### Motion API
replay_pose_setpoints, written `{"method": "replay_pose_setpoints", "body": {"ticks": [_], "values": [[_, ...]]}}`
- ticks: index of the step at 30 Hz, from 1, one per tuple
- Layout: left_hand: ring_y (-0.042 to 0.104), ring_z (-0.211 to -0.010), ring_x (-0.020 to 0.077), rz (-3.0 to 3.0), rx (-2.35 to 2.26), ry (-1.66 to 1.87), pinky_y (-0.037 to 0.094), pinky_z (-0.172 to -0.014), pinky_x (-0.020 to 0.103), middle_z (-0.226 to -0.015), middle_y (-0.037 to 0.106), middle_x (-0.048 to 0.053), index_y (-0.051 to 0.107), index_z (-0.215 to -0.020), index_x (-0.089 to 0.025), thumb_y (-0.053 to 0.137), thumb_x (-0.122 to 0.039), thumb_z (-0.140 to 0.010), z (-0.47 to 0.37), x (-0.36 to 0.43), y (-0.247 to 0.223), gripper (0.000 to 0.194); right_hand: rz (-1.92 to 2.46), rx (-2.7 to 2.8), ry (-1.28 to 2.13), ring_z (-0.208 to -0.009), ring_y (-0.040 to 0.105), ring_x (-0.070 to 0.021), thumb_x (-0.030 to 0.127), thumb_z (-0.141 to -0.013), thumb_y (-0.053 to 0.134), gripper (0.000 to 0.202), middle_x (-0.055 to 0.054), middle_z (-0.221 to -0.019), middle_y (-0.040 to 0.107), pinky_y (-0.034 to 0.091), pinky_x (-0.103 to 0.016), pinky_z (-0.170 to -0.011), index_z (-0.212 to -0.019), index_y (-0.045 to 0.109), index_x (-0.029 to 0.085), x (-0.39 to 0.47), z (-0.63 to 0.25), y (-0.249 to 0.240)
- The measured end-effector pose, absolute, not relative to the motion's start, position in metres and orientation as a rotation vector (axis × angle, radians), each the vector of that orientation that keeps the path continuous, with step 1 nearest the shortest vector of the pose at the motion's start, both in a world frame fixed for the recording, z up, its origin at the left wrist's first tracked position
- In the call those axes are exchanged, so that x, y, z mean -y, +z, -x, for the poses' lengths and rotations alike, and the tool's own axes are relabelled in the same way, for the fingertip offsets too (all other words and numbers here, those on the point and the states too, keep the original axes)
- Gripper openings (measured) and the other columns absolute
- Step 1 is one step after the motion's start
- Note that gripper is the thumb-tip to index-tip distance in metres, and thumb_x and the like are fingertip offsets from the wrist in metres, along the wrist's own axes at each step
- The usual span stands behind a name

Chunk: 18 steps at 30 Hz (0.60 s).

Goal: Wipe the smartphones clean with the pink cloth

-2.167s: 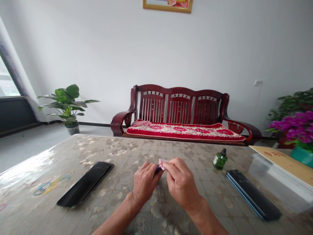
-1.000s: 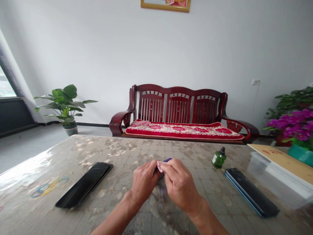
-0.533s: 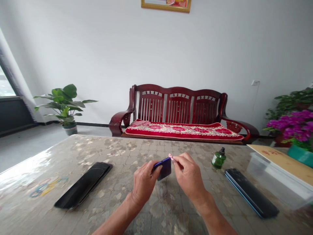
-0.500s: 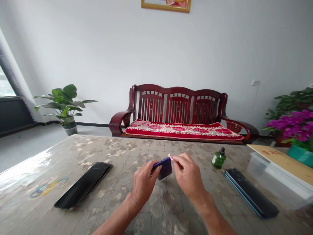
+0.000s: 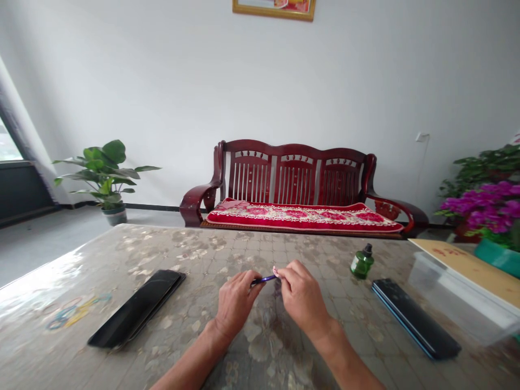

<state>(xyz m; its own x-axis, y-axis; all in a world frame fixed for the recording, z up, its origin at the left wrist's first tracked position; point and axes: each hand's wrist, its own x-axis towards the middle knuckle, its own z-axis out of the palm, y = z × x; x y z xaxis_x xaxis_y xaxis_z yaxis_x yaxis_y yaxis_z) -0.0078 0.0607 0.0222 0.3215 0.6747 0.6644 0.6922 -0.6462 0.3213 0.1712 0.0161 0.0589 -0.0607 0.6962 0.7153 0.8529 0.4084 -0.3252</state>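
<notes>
Above the middle of the table, my left hand (image 5: pixel 236 300) is closed on one end of a thin, dark blue-purple phone (image 5: pixel 265 279), seen nearly edge-on. My right hand (image 5: pixel 303 292) pinches a small pink and white piece (image 5: pixel 275 270) at the phone's other end; its kind is too small to make out. Fingers hide both ends of the phone. To the left lies a black phone-like slab (image 5: pixel 138 309), with a second edge showing beneath it. A dark phone with a blue edge (image 5: pixel 414 317) rests on the right.
Coloured rubber bands (image 5: pixel 77 311) lie on the patterned tablecloth (image 5: pixel 195 357) at left. A green bottle (image 5: pixel 362 262) with a black top stands right of my hands. Farther right is a clear plastic box (image 5: pixel 450 298). A wooden bench (image 5: pixel 294 173) stands beyond the table.
The phone has tipped from showing its broad dark face to lying nearly edge-on. Both hands have sunk slightly and shifted a little left, the pink piece still in my right fingers.
</notes>
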Motion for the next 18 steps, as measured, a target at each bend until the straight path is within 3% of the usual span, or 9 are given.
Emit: {"method": "replay_pose_setpoints", "body": {"ticks": [5,12,18], "values": [[0.062,-0.076,0.0195,2.48,1.269,-1.16,0.043,-0.068,0.028,-0.078,0.069,0.001,0.063,-0.086,-0.023,0.063,-0.031,-0.092,0.009,-0.06,0.023,0.009,1.408,1.752,-0.239,-0.074,0.06,-0.0146,0.012,-0.092,0.05,0.021,-0.003,-0.079,0.06,0.046,-0.023,-0.068,-0.087,0.069,0.02,-0.029,-0.189,0.04],[0.061,-0.072,0.0194,2.552,1.36,-1.062,0.042,-0.063,0.027,-0.074,0.065,0.0,0.057,-0.079,-0.022,0.063,-0.025,-0.091,0.007,-0.062,0.014,0.014,1.203,1.844,-0.223,-0.083,0.06,-0.0161,0.011,-0.095,0.046,0.027,-0.004,-0.086,0.062,0.049,-0.026,-0.076,-0.107,0.067,0.021,-0.018,-0.165,0.041],[0.06,-0.07,0.0181,2.651,1.351,-1.053,0.04,-0.062,0.026,-0.072,0.063,0.0,0.053,-0.074,-0.022,0.06,-0.023,-0.09,0.005,-0.061,0.009,0.018,1.252,1.827,-0.272,-0.08,0.06,-0.0162,0.008,-0.092,0.047,0.027,-0.004,-0.083,0.061,0.049,-0.027,-0.074,-0.102,0.068,0.021,-0.023,-0.175,0.036]]}}
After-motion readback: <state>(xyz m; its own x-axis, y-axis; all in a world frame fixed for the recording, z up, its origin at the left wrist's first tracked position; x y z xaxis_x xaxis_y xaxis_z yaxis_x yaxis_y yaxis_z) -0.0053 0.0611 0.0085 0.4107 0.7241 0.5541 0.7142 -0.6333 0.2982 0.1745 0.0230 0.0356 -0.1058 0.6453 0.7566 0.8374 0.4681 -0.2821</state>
